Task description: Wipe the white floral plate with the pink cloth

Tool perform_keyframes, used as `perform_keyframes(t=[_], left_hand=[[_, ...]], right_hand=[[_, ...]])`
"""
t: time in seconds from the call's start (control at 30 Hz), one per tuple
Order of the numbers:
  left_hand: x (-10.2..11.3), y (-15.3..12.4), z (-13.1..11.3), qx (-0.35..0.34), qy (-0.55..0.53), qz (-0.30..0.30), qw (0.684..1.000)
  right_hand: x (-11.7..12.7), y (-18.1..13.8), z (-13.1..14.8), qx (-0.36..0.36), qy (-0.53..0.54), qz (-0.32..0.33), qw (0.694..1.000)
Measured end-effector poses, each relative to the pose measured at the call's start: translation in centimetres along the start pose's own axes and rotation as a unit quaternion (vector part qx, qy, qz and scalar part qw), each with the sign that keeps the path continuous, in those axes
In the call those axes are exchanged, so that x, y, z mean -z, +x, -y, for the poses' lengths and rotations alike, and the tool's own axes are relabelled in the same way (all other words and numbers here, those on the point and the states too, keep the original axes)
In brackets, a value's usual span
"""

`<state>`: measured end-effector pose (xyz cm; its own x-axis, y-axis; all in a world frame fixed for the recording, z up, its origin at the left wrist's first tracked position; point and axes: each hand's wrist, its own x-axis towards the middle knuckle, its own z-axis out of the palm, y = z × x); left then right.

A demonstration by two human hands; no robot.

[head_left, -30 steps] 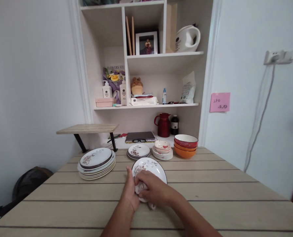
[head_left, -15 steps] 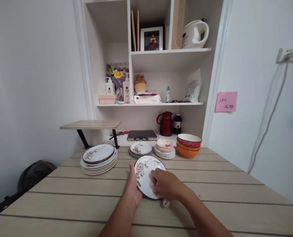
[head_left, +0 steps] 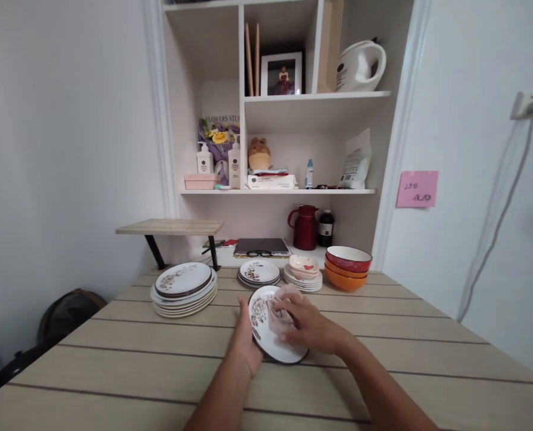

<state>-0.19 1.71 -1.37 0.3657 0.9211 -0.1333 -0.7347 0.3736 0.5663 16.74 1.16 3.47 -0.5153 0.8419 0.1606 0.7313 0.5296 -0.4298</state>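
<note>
My left hand (head_left: 244, 338) grips the left rim of a white plate (head_left: 266, 341) with a dark rim and brown flower print, held tilted above the wooden table (head_left: 158, 365). My right hand (head_left: 311, 329) presses a pale pink cloth (head_left: 280, 308) flat against the plate's upper face, fingers closed over it. Both forearms reach in from the bottom edge.
A stack of large plates (head_left: 183, 290) sits at the left. Behind are a small plate stack (head_left: 259, 272), saucers with a pink dish (head_left: 302, 272) and red and orange bowls (head_left: 347, 266). A wooden riser (head_left: 170, 227) and shelves with a red jug (head_left: 304, 227) stand behind.
My right hand with the cloth has moved from the plate's lower edge up across to its upper part. The left hand keeps its grip on the rim.
</note>
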Motion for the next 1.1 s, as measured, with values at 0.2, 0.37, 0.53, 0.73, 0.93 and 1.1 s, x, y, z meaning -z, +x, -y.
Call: perform_keyframes(t=[0.2,0.37,0.53,0.73,0.93,1.1], left_hand=[[0.0,0.2,-0.1,0.01,-0.015,0.028,0.999],[-0.4,-0.4,-0.2,0.016,-0.01,0.02,1.0],[-0.9,-1.3,-0.4,0.033,0.015,-0.033,0.999],[-0.9,-0.8,-0.2,-0.013,-0.007,-0.011,1.0],[-0.4,-0.3,-0.2,0.003,-0.007,0.011,1.0],[-0.3,-0.4,-0.3,0.019,0.003,0.007,1.0]], right_hand=[[-0.1,-0.9,0.6,0.03,0.005,0.042,0.999],[0.1,-1.2,2.8,0.016,0.019,-0.007,1.0],[-1.2,-0.7,5.3,0.069,0.088,0.013,0.994],[-2.0,2.6,3.2,0.052,0.02,-0.146,0.988],[-0.1,1.3,-0.1,-0.089,-0.092,-0.071,0.989],[0.0,-1.0,0.7,-0.049,-0.091,0.027,0.994]])
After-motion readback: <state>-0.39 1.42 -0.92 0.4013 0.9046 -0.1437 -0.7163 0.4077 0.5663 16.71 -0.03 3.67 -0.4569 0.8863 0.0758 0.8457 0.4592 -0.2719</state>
